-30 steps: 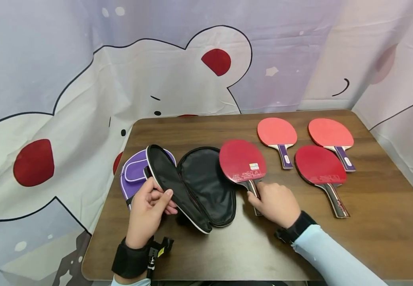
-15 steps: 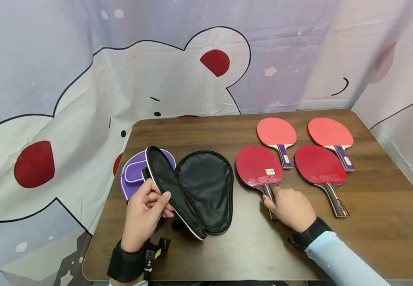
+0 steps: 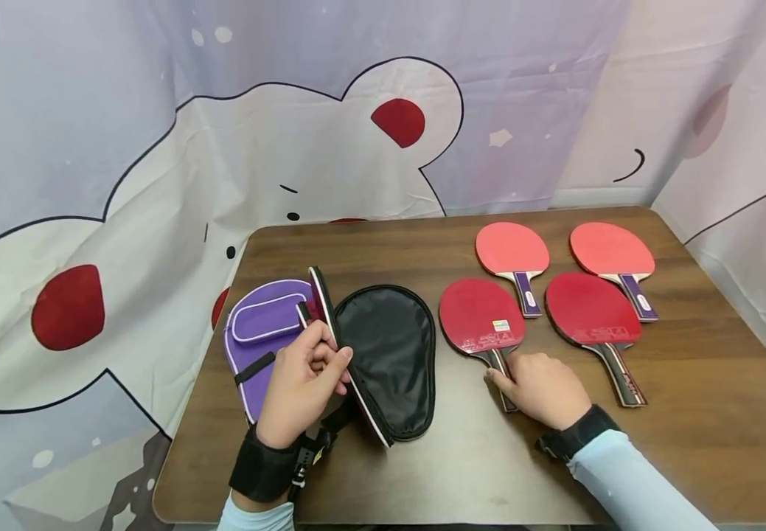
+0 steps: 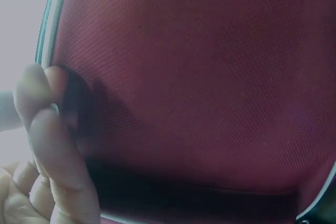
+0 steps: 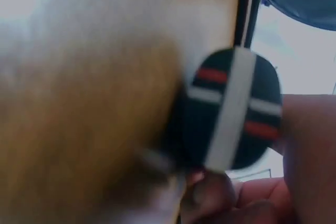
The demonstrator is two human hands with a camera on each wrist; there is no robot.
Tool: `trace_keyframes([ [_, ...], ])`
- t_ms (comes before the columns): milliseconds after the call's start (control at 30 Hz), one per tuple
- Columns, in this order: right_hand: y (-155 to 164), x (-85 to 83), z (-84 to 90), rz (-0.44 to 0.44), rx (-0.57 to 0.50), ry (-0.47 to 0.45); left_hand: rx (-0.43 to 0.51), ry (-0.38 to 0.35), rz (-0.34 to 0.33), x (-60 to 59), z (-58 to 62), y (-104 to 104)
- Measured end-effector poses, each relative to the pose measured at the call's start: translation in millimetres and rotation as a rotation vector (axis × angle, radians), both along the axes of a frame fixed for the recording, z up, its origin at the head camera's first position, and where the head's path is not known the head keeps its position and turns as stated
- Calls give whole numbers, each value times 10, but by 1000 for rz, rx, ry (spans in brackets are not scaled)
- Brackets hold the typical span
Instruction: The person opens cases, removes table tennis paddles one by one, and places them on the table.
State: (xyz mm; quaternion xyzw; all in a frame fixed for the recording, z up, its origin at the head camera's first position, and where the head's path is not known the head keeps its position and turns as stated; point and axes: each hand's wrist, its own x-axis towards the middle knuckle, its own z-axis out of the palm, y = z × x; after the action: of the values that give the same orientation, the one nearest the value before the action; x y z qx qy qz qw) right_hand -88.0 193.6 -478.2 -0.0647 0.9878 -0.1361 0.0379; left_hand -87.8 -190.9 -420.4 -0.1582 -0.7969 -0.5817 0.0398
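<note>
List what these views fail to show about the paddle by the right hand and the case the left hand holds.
- Paddle handle, head view: lower part hidden under the right hand.
- Right wrist view: blurred; only the handle's butt end is clear.
- Case flap, head view: seen edge-on.
- Left wrist view: maroon fabric fills it; left hand's fingers pinch its edge.

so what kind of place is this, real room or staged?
Likely a staged recording corner, not a lived-in room: a small wooden table boxed in by a cartoon-bear curtain on the back and right sides, with four paddles and two cases laid out on it.
</note>
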Motion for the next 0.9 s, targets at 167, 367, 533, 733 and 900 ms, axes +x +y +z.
trace_keyframes([
  [167, 111, 62, 209, -70, -89, 135, -78, 12, 1, -68, -29, 80],
  [367, 122, 153, 454, -55, -187, 403, -103, 40, 2, -124, -42, 159],
  [533, 57, 208, 487, -19, -208, 572, -120, 61, -8, -172, -58, 265],
  [733, 18, 224, 464, -2, -221, 585, -155, 84, -30, -247, -114, 439],
  [900, -9, 217, 446, 18, -213, 589, -239, 119, -40, -307, -162, 640],
])
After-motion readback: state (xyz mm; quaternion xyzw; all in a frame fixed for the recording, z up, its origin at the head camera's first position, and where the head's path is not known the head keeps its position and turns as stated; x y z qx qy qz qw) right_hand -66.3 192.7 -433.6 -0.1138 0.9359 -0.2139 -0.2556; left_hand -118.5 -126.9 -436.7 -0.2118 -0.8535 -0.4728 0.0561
